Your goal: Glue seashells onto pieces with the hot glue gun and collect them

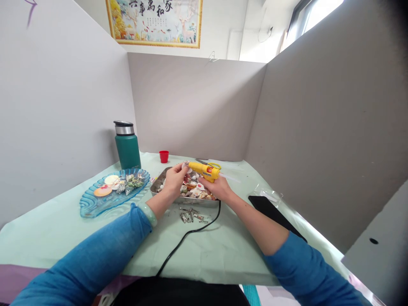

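A yellow hot glue gun (204, 170) is gripped in my right hand (216, 187), its nozzle pointing left and a clear glue stick (228, 177) out of its back. My left hand (176, 179) pinches a small whitish piece (185, 167) at the nozzle; it looks like a shell, but the fingers partly cover it. Below both hands stands a metal tray (181, 200) full of mixed shells (199, 191). The gun's black cord (191, 231) runs down over the table edge. Several small silver metal clips (191, 216) lie in a pile before the tray.
On the left, a blue shell-shaped dish (92, 208) carries shells and small bagged pieces, with a green bottle (127, 148) behind it. A red cup (163, 157) and yellow-handled scissors (214, 165) lie farther back. To the right rests a black flat object (274, 216). Grey partitions (197, 106) surround the table.
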Available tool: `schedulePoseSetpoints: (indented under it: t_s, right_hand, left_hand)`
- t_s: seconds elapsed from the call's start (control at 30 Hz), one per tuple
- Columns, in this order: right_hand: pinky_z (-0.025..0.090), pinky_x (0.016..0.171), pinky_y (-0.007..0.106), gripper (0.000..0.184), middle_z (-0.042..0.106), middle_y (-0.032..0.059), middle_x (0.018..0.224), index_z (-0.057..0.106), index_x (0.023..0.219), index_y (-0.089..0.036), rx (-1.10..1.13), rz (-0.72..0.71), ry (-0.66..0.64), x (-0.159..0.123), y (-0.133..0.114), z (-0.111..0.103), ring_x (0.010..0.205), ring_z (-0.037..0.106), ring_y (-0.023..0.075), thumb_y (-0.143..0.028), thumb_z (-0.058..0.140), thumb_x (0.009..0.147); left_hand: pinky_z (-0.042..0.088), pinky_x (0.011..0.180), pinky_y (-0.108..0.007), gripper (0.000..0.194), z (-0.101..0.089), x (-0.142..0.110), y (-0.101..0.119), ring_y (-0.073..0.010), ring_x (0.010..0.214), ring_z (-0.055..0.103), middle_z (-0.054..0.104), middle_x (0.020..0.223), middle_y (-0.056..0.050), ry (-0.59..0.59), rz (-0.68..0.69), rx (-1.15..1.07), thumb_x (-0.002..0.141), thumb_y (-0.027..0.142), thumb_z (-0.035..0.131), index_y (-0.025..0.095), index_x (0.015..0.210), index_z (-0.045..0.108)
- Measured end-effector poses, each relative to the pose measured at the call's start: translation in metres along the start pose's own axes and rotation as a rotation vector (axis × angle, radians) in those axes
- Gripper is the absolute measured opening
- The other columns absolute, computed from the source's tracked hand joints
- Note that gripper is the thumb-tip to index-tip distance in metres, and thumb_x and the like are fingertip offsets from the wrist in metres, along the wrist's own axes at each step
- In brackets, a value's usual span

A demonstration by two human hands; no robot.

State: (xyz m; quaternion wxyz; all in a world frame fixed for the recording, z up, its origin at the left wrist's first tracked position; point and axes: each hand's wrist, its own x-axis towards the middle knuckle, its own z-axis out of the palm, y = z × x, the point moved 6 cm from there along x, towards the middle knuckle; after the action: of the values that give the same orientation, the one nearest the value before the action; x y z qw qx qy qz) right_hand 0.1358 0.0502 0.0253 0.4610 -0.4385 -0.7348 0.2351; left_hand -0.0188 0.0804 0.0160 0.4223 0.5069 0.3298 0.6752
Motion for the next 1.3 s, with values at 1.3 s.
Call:
schedulePoseSetpoints:
  t_s: [1.3]
  right_hand:
    - [0.038,0.045,0.022,0.022,0.048,-0.0038,0.044,0.055,0.068,-0.018,0.003,0.031,0.017,-0.0014,-0.0006,-0.0006,0.043,0.046,0.0109,-0.039,0.056,0.075]
  left_hand:
    - [0.035,0.043,-0.018,0.033,-0.0007,-0.0006,0.0007,-0.0068,0.048,0.046,0.057,0.062,0.001,-0.007,0.024,0.019,0.067,0.039,0.07,0.014,0.087,0.067]
